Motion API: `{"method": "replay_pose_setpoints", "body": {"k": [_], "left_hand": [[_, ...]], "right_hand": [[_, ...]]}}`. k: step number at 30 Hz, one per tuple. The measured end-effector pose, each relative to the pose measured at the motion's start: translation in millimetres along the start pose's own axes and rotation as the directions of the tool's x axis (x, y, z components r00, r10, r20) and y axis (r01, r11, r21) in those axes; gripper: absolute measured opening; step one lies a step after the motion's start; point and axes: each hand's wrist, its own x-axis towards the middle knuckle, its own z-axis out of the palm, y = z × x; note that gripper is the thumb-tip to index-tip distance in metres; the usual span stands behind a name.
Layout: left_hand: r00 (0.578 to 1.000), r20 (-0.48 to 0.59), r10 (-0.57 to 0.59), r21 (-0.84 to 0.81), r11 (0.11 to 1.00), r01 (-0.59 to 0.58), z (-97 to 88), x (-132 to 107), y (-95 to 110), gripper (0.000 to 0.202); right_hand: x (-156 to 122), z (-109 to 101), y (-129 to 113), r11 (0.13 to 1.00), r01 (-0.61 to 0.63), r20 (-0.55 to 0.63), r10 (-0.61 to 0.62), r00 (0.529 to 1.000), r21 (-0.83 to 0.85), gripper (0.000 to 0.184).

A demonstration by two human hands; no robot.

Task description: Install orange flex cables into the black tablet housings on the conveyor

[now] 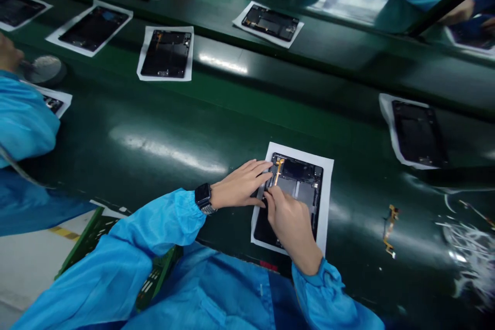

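Observation:
My left hand (242,183), with a black smartwatch (203,197) on its wrist, lies with the fingers together over the upper left of an opened tablet (299,188). Its fingertips reach a gold-coloured flex cable (278,171) fitted on the tablet's inner frame. My right hand (289,221) sits over the lower middle of the tablet, with its fingertips on the inner parts. The tablet lies on a white paper sheet (327,206). My hands hide much of its lower half.
A dark green conveyor belt (154,118) carries several more open tablets on paper, such as one (166,54) ahead. A loose gold flex cable (390,229) and crumpled clear film (472,250) lie to the right. A co-worker's blue sleeve (23,118) intrudes at left. A green crate (104,232) sits below.

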Motion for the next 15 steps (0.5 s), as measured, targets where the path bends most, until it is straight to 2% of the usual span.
{"method": "replay_pose_setpoints", "body": {"k": [3,4,5,6,8,9,10,11,12,13,14,15], "left_hand": [[1.0,0.026,0.008,-0.017,1.0,-0.008,-19.2,13,-4,0.058],[1.0,0.012,-0.012,-0.007,1.0,0.012,-25.4,24,-7,0.049],[0.999,-0.006,-0.044,0.019,0.999,0.044,-30.4,37,-11,0.041],[0.996,-0.013,-0.089,0.061,0.994,0.089,-33.8,53,-15,0.037],[0.984,0.021,-0.176,0.162,0.972,0.17,-34.8,89,-23,0.036],[0.977,0.059,-0.205,0.203,0.961,0.19,-32.9,107,-26,0.037],[0.969,0.1,-0.225,0.23,0.953,0.198,-30.0,122,-29,0.036],[0.963,0.137,-0.234,0.242,0.95,0.197,-26.5,136,-32,0.033],[0.959,0.168,-0.229,0.244,0.952,0.185,-23.2,145,-35,0.028],[0.956,0.198,-0.216,0.241,0.956,0.166,-20.3,152,-36,0.023],[0.952,0.23,-0.204,0.24,0.96,0.148,-18.0,155,-37,0.02],[0.947,0.257,-0.193,0.241,0.962,0.131,-16.5,155,-36,0.018]], "right_hand": [[-6,2,10,0.977,-0.072,-0.069,0.088,0.994,0.201,0.019],[-8,3,15,0.933,-0.118,-0.108,0.164,0.981,0.34,0.018],[-9,3,21,0.844,-0.163,-0.138,0.268,0.954,0.512,0.017],[-11,3,27,0.699,-0.19,-0.142,0.387,0.911,0.689,0.017],[-14,-1,42,0.301,-0.169,-0.038,0.577,0.816,0.939,0.019],[-17,-4,50,0.113,-0.141,0.042,0.619,0.784,0.984,0.02],[-20,-7,60,-0.029,-0.122,0.113,0.631,0.768,0.992,0.022],[-24,-12,73,-0.114,-0.119,0.165,0.625,0.763,0.986,0.024],[-30,-17,88,-0.142,-0.132,0.192,0.624,0.758,0.981,0.026],[-36,-22,106,-0.107,-0.16,0.191,0.641,0.743,0.981,0.028],[-43,-27,126,-0.019,-0.213,0.169,0.677,0.716,0.977,0.03],[-50,-32,149,0.108,-0.275,0.112,0.729,0.675,0.955,0.033]]}}
